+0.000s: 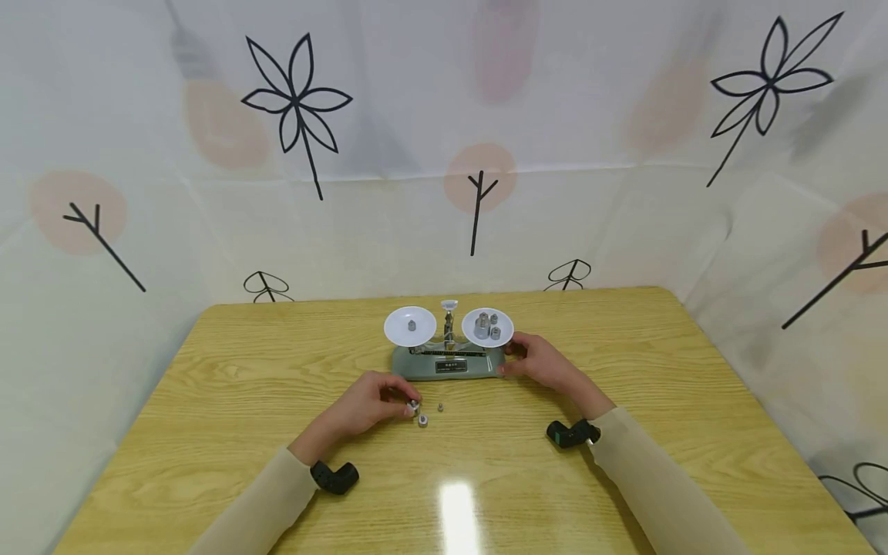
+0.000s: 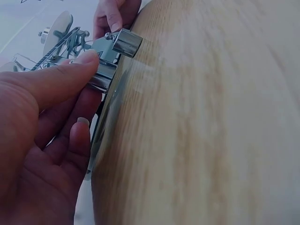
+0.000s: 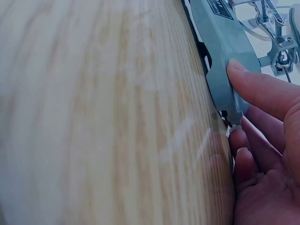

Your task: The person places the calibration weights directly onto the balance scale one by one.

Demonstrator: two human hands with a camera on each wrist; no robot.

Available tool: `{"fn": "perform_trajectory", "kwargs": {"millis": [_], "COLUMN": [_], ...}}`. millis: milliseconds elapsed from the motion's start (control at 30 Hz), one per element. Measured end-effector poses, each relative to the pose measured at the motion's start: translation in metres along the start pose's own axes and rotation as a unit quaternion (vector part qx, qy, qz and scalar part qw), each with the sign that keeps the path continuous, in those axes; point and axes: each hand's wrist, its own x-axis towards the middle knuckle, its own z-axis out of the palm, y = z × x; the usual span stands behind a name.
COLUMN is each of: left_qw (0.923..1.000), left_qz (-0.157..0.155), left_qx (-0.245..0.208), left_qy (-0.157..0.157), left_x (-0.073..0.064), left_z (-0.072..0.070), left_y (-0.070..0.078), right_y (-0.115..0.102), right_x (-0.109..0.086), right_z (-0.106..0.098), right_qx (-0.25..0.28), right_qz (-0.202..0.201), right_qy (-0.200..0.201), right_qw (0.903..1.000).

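A balance scale with a grey-green base (image 1: pixel 416 368) stands toward the back of the table. Its left white pan (image 1: pixel 395 331) bears one metal weight (image 1: pixel 412 327); on the right pan (image 1: pixel 507 327) sit a larger weight (image 1: pixel 482 330) and two smaller ones. My left hand (image 1: pixel 368 402) pinches a metal weight (image 2: pixel 104 77) between thumb and fingers, in front of the scale. Beside it on the tabletop stand another weight (image 1: pixel 423 422) and a tiny one (image 1: pixel 440 407). My right hand (image 1: pixel 544 362) grips the base's right end, thumb on the front face (image 3: pixel 225 56), fingers round the end.
The wooden table (image 1: pixel 486 439) reaches back to a patterned white cloth (image 1: pixel 388 239) hanging behind and at the sides. Black wrist cameras, such as the left one (image 1: pixel 335 478), are worn on both forearms.
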Motion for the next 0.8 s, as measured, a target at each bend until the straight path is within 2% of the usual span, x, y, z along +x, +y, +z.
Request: {"fn": "perform_trajectory", "kwargs": {"millis": [200, 367, 500, 600, 800], "left_qw": [1.0000, 0.9998, 0.9995, 0.9996, 0.9997], "left_qz": [0.001, -0.008, -0.004, -0.002, -0.023], "left_qx": [-0.002, 0.012, 0.023, 0.021, 0.008], "left_qy": [-0.005, -0.015, -0.022, -0.019, -0.003], "left_x": [-0.0002, -0.0002, 0.0007, 0.0010, -0.0014], "left_z": [-0.0004, -0.0012, -0.0014, -0.0013, -0.0023], "left_y": [-0.0007, 0.0011, 0.0026, 0.0031, 0.0036], "right_y": [0.0000, -0.0018, -0.0037, -0.0040, -0.0002], "right_x": [-0.0002, -0.0008, -0.0013, -0.0013, -0.0012], "right_z": [-0.0002, -0.0004, -0.0010, -0.0013, -0.0010], "right_qx": [0.007, 0.006, 0.006, 0.005, 0.000], "right_qz": [0.001, 0.008, 0.012, 0.010, -0.001], "right_qy": [0.000, -0.001, 0.001, 0.003, 0.003], "right_qw": [1.0000, 1.0000, 0.9999, 0.9999, 1.0000]}}
